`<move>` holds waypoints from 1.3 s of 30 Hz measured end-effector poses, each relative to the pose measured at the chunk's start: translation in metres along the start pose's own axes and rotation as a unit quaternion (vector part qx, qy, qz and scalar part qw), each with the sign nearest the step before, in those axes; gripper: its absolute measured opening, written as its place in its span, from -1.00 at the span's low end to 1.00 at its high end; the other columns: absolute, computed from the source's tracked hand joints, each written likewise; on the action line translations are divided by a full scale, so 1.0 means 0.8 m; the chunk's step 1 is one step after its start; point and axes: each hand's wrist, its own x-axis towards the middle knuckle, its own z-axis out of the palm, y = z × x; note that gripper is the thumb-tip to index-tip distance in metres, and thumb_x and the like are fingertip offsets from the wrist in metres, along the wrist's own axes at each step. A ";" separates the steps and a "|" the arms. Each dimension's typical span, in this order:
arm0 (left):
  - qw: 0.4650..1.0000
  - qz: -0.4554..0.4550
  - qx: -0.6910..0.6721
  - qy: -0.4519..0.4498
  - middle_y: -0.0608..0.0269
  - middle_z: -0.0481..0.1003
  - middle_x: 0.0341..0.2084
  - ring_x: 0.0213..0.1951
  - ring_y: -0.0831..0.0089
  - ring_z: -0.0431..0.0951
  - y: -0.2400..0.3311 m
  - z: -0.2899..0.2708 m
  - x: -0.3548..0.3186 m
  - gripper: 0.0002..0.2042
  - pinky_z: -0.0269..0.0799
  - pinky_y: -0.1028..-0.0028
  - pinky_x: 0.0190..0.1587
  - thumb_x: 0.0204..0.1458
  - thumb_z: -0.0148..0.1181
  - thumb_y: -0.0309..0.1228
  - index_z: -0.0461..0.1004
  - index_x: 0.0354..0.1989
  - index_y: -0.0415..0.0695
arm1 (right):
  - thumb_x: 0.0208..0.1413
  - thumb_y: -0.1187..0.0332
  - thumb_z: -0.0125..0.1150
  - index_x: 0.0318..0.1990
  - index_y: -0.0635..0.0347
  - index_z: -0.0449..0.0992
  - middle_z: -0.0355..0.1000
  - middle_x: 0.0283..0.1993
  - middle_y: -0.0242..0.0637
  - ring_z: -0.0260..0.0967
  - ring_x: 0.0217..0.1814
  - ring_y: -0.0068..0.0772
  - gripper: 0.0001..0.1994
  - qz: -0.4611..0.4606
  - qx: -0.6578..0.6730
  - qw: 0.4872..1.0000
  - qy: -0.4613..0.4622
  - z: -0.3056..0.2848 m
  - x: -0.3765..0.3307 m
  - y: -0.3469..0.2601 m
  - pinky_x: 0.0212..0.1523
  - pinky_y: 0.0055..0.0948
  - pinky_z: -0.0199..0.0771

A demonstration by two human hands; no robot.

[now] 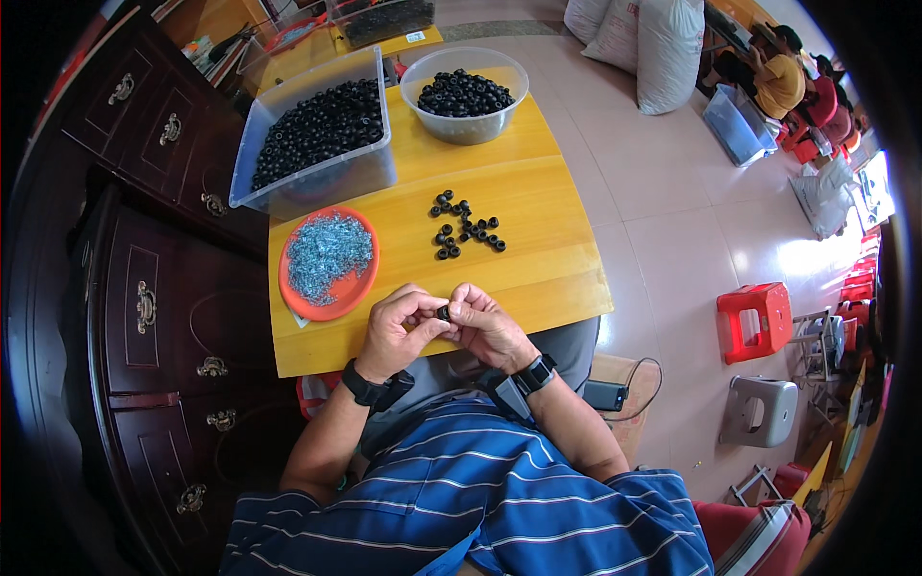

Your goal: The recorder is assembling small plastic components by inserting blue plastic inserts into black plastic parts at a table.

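Both hands meet over the near edge of the yellow wooden tabletop (538,278). The left hand (396,331) and the right hand (488,326) pinch one small black rubber ring (444,313) between their fingertips. A loose cluster of matching black rings (465,227) lies mid-tabletop. Near the left edge sits an orange round plate (293,288) heaped with small silvery metal pieces (328,250). At the far edge stand a clear plastic bin (317,182) and a clear round bowl (465,127), both filled with black rings.

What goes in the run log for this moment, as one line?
left hand: pinching small black ring | right hand: same ring, fingers on it | loose rings on yellow table | orange plate of metal bits at left
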 end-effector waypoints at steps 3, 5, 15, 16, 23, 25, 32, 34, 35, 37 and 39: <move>0.999 0.026 0.037 0.004 0.28 0.49 -0.42 -0.43 0.57 0.53 -0.002 -0.003 0.000 -0.82 0.47 0.55 -0.38 -0.01 0.39 -0.63 0.59 -0.22 -0.25 | 0.27 0.43 0.27 -0.19 0.11 0.46 0.53 -0.28 -0.42 0.50 -0.27 -0.57 -0.92 -0.004 -0.010 1.000 0.000 -0.001 0.000 0.001 -0.15 -0.56 0.57; 0.998 0.038 0.054 0.006 0.27 0.49 -0.42 -0.45 0.56 0.51 -0.001 -0.004 0.000 -0.81 0.45 0.55 -0.38 -0.02 0.40 -0.62 0.59 -0.21 -0.24 | 0.27 0.43 0.27 -0.19 0.11 0.46 0.53 -0.28 -0.42 0.50 -0.28 -0.57 -0.92 -0.010 -0.016 1.000 0.001 -0.001 0.001 0.002 -0.17 -0.57 0.57; 0.995 0.042 0.085 0.035 0.27 0.49 -0.42 -0.49 0.56 0.47 0.009 -0.004 -0.002 -0.75 0.43 0.56 -0.40 -0.09 0.45 -0.62 0.59 -0.22 -0.23 | 0.27 0.43 0.27 -0.18 0.11 0.46 0.53 -0.28 -0.43 0.50 -0.29 -0.59 -0.91 -0.009 -0.034 0.999 0.015 0.001 0.002 0.002 -0.20 -0.60 0.55; 0.995 0.032 0.081 0.053 0.28 0.49 -0.42 -0.50 0.57 0.46 0.007 -0.004 -0.002 -0.76 0.42 0.56 -0.41 -0.10 0.46 -0.62 0.59 -0.23 -0.22 | 0.27 0.43 0.27 -0.18 0.11 0.46 0.53 -0.28 -0.43 0.50 -0.29 -0.59 -0.91 -0.010 -0.034 0.999 0.016 0.000 0.002 0.002 -0.20 -0.60 0.55; 0.991 0.067 0.107 0.043 0.30 0.49 -0.47 -0.50 0.57 0.46 0.003 -0.006 -0.001 -0.79 0.41 0.56 -0.42 -0.10 0.45 -0.63 0.57 -0.29 -0.21 | 0.25 0.41 0.30 -0.19 0.10 0.46 0.53 -0.30 -0.44 0.48 -0.32 -0.60 -0.89 -0.006 -0.044 0.999 0.025 0.003 0.003 0.001 -0.23 -0.60 0.53; 0.994 0.043 0.097 0.021 0.27 0.53 -0.42 -0.45 0.56 0.49 0.002 -0.008 -0.001 -0.80 0.42 0.56 -0.37 -0.08 0.44 -0.64 0.56 -0.28 -0.25 | 0.25 0.40 0.30 -0.19 0.10 0.47 0.53 -0.31 -0.44 0.48 -0.33 -0.60 -0.89 -0.004 -0.046 0.999 0.027 0.004 0.003 0.001 -0.24 -0.61 0.52; 0.997 0.016 0.067 0.015 0.27 0.54 -0.42 -0.40 0.55 0.55 -0.001 -0.010 -0.001 -0.82 0.47 0.56 -0.34 -0.07 0.41 -0.66 0.56 -0.30 -0.25 | 0.24 0.41 0.31 -0.20 0.11 0.46 0.52 -0.32 -0.43 0.47 -0.33 -0.59 -0.89 -0.010 -0.053 0.998 0.029 0.004 0.004 0.002 -0.24 -0.60 0.52; 0.998 0.013 0.066 0.014 0.27 0.54 -0.42 -0.40 0.56 0.57 -0.002 -0.011 -0.001 -0.83 0.49 0.57 -0.33 -0.06 0.41 -0.67 0.56 -0.31 -0.25 | 0.24 0.42 0.31 -0.20 0.11 0.46 0.52 -0.32 -0.43 0.47 -0.33 -0.59 -0.88 -0.011 -0.053 0.998 0.027 0.003 0.004 0.002 -0.24 -0.59 0.52; 0.998 0.013 0.067 0.014 0.27 0.54 -0.42 -0.40 0.56 0.57 -0.001 -0.011 -0.001 -0.83 0.49 0.57 -0.33 -0.06 0.41 -0.67 0.56 -0.31 -0.25 | 0.24 0.42 0.31 -0.20 0.12 0.46 0.52 -0.31 -0.43 0.47 -0.32 -0.59 -0.88 -0.011 -0.053 0.998 0.025 0.002 0.004 0.002 -0.23 -0.59 0.52; 0.999 0.009 0.050 0.009 0.28 0.55 -0.42 -0.41 0.58 0.56 0.001 -0.011 0.000 -0.83 0.49 0.58 -0.35 -0.06 0.41 -0.66 0.56 -0.32 -0.24 | 0.25 0.42 0.31 -0.19 0.12 0.46 0.52 -0.30 -0.43 0.47 -0.32 -0.59 -0.89 -0.010 -0.054 0.998 0.023 0.001 0.004 0.002 -0.22 -0.59 0.52; 0.999 0.005 0.047 0.007 0.28 0.55 -0.42 -0.42 0.59 0.56 0.004 -0.011 0.001 -0.84 0.48 0.58 -0.35 -0.06 0.41 -0.66 0.56 -0.32 -0.24 | 0.25 0.42 0.30 -0.19 0.12 0.46 0.52 -0.29 -0.43 0.47 -0.31 -0.59 -0.88 -0.014 -0.055 0.998 0.020 0.000 0.003 0.003 -0.21 -0.59 0.53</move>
